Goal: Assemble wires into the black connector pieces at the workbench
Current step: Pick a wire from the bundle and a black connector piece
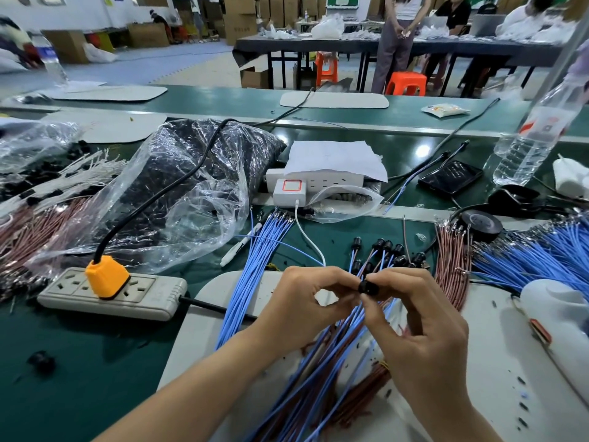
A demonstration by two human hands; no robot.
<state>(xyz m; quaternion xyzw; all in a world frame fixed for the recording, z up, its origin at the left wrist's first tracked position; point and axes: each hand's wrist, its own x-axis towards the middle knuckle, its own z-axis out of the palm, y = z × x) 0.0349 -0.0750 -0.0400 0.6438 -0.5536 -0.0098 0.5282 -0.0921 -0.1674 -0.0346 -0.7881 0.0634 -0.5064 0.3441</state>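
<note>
The right hand's fingers are curled round a small black connector piece, pinching it at the tips and holding it up just above the white mat. The left hand's fingers are bent, with thumb and forefinger drawn together right against the connector. Whether a wire end sits between them I cannot tell; the tips hide it.

Blue and brown wires run down from the connector beneath both palms. It looks like the insertion step: a wire end being fed into the piece. The next move probably calls for lining the terminal up with its hole and pushing it straight home.

Just beyond the hands lies a cluster of wired black connectors. A loose blue wire bundle fans to the left and brown wires to the right. Further left on the green tabletop lies a power strip.
</note>
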